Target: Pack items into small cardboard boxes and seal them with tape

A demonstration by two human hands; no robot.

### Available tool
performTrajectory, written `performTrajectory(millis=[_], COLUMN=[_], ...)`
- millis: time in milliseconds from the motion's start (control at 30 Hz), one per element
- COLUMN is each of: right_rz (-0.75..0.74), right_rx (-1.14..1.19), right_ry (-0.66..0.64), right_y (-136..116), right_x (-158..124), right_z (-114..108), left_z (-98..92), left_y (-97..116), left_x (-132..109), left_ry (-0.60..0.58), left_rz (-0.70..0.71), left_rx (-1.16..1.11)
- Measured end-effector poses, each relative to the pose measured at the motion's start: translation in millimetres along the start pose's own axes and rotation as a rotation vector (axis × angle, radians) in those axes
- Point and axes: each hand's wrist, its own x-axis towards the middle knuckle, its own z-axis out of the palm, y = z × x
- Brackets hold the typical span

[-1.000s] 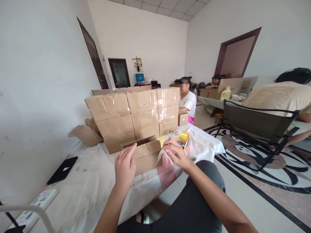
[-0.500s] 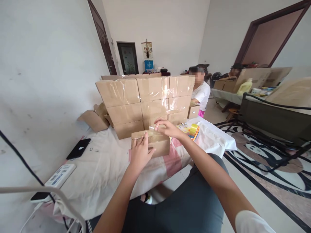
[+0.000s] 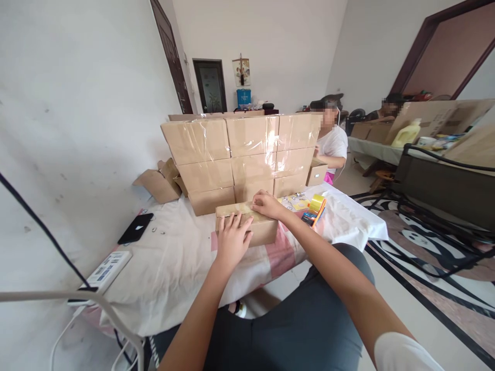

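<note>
A small closed cardboard box (image 3: 263,234) lies on the cloth-covered table in front of me, with glossy clear tape (image 3: 244,207) along its top. My left hand (image 3: 234,237) rests against the box's near left side, fingers spread over the top edge. On the top, toward the right, my right hand (image 3: 266,204) is closed with its fingertips pressed together at the tape; whatever is between them is hidden. Right of the box lie a roll of yellowish tape (image 3: 317,201) and an orange-edged tool (image 3: 320,212).
Behind the box rises a stack of taped cardboard boxes (image 3: 251,154). Open cardboard (image 3: 158,183) leans at the left, near a black phone (image 3: 135,229) and a white power strip (image 3: 106,270). Beyond the stack sits a person in a white shirt (image 3: 335,144); a folding chair (image 3: 441,196) stands right.
My right fingers have curled and come down onto the box top, where a clear strip showed at them before. My left hand stays on the box. The view has shifted slightly.
</note>
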Motion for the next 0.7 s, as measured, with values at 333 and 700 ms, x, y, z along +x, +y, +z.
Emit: performTrajectory(millis=[333,700], right_rz=[0.572,0.637], right_rx=[-0.227,-0.369], right_ry=[0.29,-0.001], right_y=[93.0,180.5], right_x=[-4.8,11.9], right_z=[-39.8,-91.2], left_z=[-11.6,17.7], left_y=[26.2,9.5], left_x=[19.2,11.0], left_ry=[-0.026,0.062], left_rz=[-0.076,0.074], left_rx=[-0.061,-0.004])
